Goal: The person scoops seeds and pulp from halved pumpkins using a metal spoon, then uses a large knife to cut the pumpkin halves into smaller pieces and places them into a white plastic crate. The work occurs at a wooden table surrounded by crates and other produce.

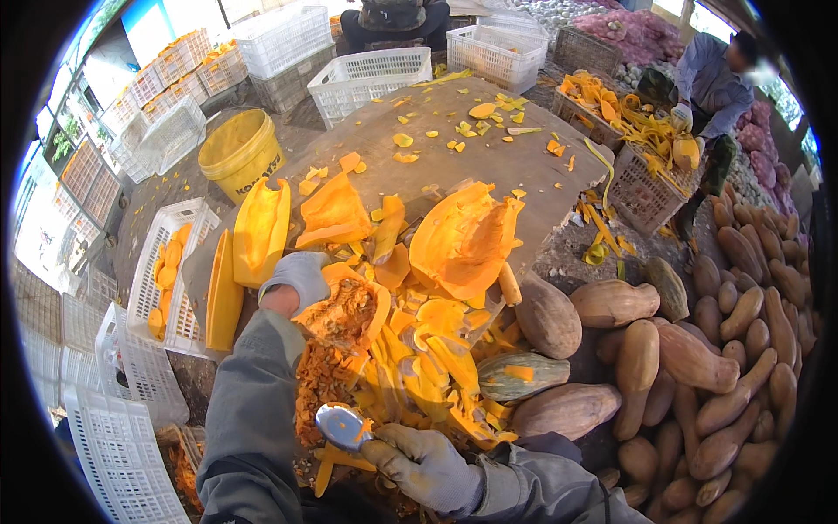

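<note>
My gloved left hand (pixel 300 281) grips a cut piece of orange pumpkin (pixel 347 308) by its far left side. Stringy pulp and seeds still line its hollow. In my gloved right hand (pixel 425 466) is a metal spoon (pixel 340 427), its bowl pointing left with a scrap of orange flesh on it. Loose pulp (pixel 321 386) lies heaped between the piece and the spoon. Beyond my left hand rest peeled pumpkin pieces (pixel 262 229), and a large hollowed one (pixel 461 239) leans to the right. Peel strips (pixel 419 367) pile up beside the pulp.
Whole long pumpkins (pixel 638 373) cover the ground at right. At left stand a white plastic crate (pixel 190 229) of cut pieces and a yellow bucket (pixel 239 154). Peel scraps dot the brown work surface (pixel 445 144). A co-worker (pixel 710 85) sits at upper right holding a pumpkin.
</note>
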{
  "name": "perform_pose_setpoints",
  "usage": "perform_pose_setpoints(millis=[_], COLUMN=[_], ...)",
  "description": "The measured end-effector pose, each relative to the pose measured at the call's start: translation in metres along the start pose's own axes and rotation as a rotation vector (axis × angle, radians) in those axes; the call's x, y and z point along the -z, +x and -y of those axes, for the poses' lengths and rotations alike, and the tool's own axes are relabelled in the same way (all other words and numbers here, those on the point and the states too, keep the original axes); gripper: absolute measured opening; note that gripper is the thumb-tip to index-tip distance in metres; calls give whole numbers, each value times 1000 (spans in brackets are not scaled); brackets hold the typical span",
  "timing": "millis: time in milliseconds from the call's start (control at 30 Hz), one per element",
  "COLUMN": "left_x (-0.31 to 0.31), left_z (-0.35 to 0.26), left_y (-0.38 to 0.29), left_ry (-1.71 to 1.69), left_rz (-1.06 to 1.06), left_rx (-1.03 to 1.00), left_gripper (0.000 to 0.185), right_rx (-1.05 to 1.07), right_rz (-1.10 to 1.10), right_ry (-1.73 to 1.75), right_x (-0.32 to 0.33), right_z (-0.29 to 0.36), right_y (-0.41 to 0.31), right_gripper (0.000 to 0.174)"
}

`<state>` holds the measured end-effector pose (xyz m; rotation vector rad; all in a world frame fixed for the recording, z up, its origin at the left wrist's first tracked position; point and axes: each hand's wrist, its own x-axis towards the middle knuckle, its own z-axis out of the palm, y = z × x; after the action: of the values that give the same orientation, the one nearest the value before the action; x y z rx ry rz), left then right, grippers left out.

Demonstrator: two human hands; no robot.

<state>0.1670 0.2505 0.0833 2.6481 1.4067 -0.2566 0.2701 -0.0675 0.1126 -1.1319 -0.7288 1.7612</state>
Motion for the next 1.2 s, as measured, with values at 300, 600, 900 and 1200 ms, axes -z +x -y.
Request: perform_pose_setpoints(millis=[300, 600, 900, 1200], left_x=[-36, -132, -149, -172], left_z=[68, 95, 71, 70], left_y=[-93, -196, -226, -220], left_ry=[-641, -1285, -1530, -1253], left_rz=[-499, -645, -764, -877], left_rx=[413, 777, 826, 686], left_gripper=[42, 45, 47, 61], right_rx=[169, 182, 364, 241], right_rz=[-86, -225, -217, -164], right_ry=[-165, -608, -951, -869], right_x=[-5, -30, -83, -130], right_z=[0, -21, -39, -58], right_y=[4, 38, 123, 199], right_gripper=[29, 28, 25, 30])
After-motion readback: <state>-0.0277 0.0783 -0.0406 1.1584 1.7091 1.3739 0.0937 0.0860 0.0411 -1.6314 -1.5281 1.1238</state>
